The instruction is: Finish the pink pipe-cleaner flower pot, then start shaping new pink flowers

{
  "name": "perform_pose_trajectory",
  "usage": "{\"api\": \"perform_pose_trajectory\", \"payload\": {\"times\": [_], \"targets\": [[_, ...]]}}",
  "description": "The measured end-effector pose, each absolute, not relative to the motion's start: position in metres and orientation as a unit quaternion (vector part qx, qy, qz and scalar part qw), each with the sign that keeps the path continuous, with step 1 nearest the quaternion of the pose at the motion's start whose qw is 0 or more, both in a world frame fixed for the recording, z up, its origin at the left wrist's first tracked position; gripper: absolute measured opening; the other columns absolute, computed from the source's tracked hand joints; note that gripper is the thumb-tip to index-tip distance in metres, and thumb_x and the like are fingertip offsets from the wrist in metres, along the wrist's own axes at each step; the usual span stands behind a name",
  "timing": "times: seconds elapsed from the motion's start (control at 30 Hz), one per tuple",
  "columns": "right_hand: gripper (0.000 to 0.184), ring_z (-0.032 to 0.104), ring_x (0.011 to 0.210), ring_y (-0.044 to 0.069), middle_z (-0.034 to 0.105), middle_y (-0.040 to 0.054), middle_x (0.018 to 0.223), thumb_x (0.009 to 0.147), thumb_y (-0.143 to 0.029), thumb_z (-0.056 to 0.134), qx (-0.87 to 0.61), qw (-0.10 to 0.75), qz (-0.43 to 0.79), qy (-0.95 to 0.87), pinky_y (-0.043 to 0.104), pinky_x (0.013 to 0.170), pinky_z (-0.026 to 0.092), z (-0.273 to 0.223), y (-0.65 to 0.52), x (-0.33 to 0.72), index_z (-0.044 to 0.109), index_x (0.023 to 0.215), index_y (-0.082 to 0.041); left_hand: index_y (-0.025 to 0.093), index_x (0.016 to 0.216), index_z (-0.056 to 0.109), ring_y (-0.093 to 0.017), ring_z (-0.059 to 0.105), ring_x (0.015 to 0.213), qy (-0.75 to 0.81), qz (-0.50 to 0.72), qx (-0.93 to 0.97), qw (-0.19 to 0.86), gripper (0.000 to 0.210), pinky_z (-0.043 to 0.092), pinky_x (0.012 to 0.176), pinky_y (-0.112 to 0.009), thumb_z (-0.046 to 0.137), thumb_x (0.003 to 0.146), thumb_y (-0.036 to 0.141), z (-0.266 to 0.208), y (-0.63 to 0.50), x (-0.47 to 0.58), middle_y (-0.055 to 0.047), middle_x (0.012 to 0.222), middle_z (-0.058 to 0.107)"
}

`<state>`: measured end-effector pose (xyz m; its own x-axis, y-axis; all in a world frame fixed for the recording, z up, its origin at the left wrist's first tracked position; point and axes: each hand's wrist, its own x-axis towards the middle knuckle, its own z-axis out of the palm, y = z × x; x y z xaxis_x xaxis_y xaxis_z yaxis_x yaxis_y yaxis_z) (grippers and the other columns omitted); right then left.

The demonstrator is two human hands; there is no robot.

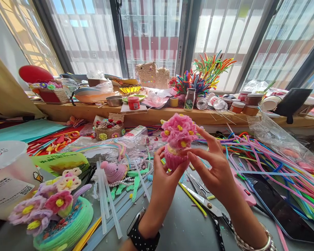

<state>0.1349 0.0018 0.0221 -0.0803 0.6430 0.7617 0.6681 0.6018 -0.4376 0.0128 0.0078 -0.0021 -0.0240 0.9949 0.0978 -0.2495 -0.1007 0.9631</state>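
A small pink pipe-cleaner flower pot [172, 158] stands upright in the air over the table, topped by a dome of fuzzy pink flowers [178, 129] with yellow centres. My left hand [165, 176] grips the pot from below and the left, its fingers wrapped around the ribbed side. On the right, my right hand [209, 162] has thumb and a finger closed at the pot's rim, while the index finger reaches up against the flowers. Just beneath, scissors [208, 204] lie partly behind my right wrist. Whether a tiny piece sits between the right fingertips is hidden.
A phone [282, 205] and a pink glue gun [242, 190] lie right, beside piled pipe cleaners [272, 160]. Left are glue sticks [103, 198], a pipe-cleaner flower arrangement [65, 223] and a plastic cup [12, 181]. Jars and craft supplies line the windowsill [99, 111].
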Motion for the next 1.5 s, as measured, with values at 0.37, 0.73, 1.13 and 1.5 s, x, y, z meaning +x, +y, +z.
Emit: {"api": "perform_pose_trajectory", "payload": {"times": [0.37,0.73,1.13,1.5], "targets": [[0.017,0.037,0.122,0.024,0.044,0.0086,0.131,0.082,-0.028,0.052,-0.436,0.519,-0.010,-0.735,0.047,0.100,0.029,0.021,0.003,0.134,0.067,0.081,-0.022,0.024,0.115,0.034,-0.017,0.061,0.087,0.405,0.592,0.453,0.530,0.062,0.048,0.074,-0.028,0.069,0.066,0.034,-0.002,0.008,0.012,-0.007,0.118,0.046],[0.018,0.039,0.122,0.026,0.046,0.0083,0.130,0.078,-0.031,0.058,-0.449,0.541,0.044,-0.710,0.049,0.100,0.032,0.020,0.006,0.141,0.060,0.094,-0.024,0.026,0.115,0.033,-0.015,0.061,0.082,0.408,0.619,0.430,0.516,0.065,0.049,0.068,-0.024,0.071,0.063,0.031,-0.002,0.006,0.016,-0.006,0.116,0.046],[0.044,0.062,0.096,0.024,0.064,0.0100,0.108,0.067,-0.034,0.069,-0.416,0.513,0.438,-0.610,0.034,0.079,0.052,0.008,0.017,0.126,0.053,0.104,-0.017,0.028,0.113,0.034,-0.020,0.057,0.098,0.362,0.634,0.459,0.507,0.057,0.052,0.078,-0.032,0.067,0.066,0.025,-0.011,0.004,0.020,-0.007,0.124,0.038],[0.038,0.066,0.085,0.024,0.070,0.0083,0.095,0.062,-0.039,0.071,-0.453,0.513,0.434,-0.586,0.032,0.067,0.056,0.020,0.012,0.154,0.062,0.092,-0.017,0.028,0.116,0.053,-0.024,0.048,0.109,0.380,0.665,0.580,0.278,0.043,0.044,0.088,-0.035,0.059,0.074,0.023,-0.002,-0.001,0.010,-0.007,0.119,0.048]]}}
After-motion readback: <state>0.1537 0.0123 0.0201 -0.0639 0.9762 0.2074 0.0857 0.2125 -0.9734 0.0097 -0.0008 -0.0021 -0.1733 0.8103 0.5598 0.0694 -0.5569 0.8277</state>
